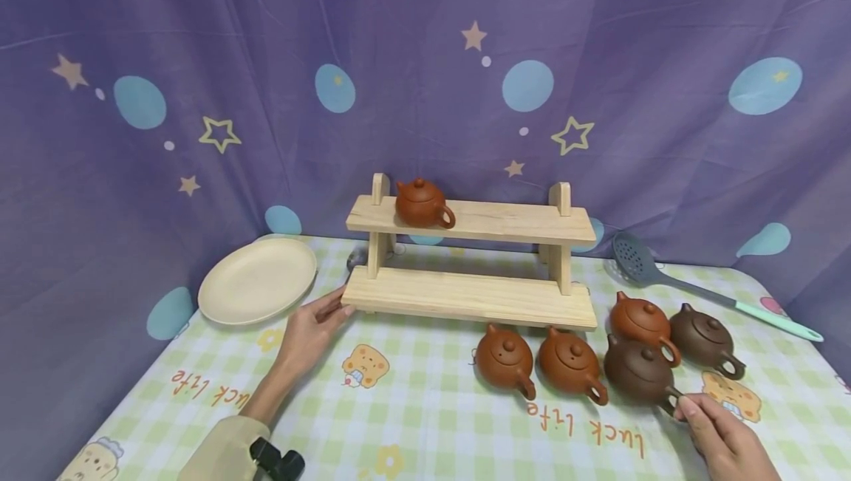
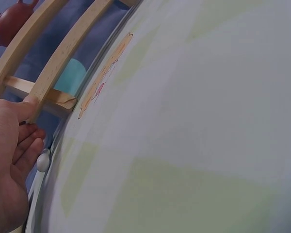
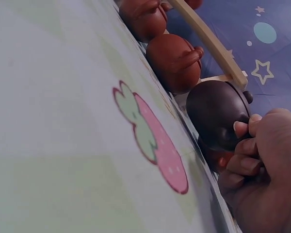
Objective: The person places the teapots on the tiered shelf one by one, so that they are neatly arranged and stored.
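My left hand pinches the rack; my right hand grips the nearer dark pot, best kept level for its lid.

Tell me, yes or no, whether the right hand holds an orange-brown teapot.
No, the right hand grips a dark brown teapot by its handle.

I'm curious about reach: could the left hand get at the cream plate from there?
Probably yes: the cream plate lies close to the left hand, with nothing visible between them, though that hand grips the wooden shelf and would likely have to let go first.
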`<state>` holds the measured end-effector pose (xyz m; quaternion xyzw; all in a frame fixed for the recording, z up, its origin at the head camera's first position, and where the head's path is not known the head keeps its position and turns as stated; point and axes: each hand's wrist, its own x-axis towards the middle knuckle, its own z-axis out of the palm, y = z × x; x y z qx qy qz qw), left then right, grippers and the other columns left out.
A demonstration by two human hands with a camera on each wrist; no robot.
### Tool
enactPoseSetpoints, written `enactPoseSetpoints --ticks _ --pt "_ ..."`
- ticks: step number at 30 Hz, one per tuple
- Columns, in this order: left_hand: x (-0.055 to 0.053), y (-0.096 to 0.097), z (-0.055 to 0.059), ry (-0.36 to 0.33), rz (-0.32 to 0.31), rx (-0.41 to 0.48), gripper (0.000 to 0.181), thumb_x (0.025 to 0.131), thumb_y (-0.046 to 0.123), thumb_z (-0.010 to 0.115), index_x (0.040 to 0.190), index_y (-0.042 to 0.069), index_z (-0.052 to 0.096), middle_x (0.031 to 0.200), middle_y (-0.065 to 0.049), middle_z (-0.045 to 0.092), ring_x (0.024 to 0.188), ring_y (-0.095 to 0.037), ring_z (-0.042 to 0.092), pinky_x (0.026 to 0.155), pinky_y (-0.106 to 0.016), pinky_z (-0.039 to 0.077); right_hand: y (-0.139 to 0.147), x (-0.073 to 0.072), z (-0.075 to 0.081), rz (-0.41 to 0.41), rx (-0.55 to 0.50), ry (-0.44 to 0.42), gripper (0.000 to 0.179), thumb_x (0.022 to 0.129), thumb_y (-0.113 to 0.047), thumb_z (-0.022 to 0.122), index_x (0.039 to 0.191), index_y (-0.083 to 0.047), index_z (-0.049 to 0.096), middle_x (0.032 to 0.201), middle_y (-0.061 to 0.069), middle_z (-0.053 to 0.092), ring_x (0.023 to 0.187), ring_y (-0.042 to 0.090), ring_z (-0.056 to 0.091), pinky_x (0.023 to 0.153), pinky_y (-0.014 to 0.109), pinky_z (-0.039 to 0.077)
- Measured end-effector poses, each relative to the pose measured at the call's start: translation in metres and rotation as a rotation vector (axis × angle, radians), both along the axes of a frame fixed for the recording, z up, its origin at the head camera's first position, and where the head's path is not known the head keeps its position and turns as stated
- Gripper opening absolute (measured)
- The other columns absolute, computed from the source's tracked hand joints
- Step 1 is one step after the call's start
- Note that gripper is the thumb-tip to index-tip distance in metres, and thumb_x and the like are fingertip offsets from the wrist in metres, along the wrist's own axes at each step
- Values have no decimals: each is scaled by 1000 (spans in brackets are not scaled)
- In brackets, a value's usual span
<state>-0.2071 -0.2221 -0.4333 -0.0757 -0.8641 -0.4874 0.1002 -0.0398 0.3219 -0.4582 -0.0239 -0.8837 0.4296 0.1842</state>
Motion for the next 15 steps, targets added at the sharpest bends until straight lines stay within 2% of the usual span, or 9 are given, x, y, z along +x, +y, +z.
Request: enactPoseSetpoints --ticks 8,15 --pt "-1 0 1 3 -5 -1 55 102 33 70 147 4 57 135 -17 66 118 -32 67 99 -37 56 -1 -2 4 17 -35 11 23 111 -8 49 91 -5 62 62 -4 41 51 15 41 44 34 30" --pt "0 0 0 -2 -5 5 55 102 31 70 147 3 57 135 -18 66 118 -33 67 99 -36 56 -1 -4 10 5 -32 -73 27 113 -16 47 96 -1 62 63 -1 41 51 17 41 44 36 30"
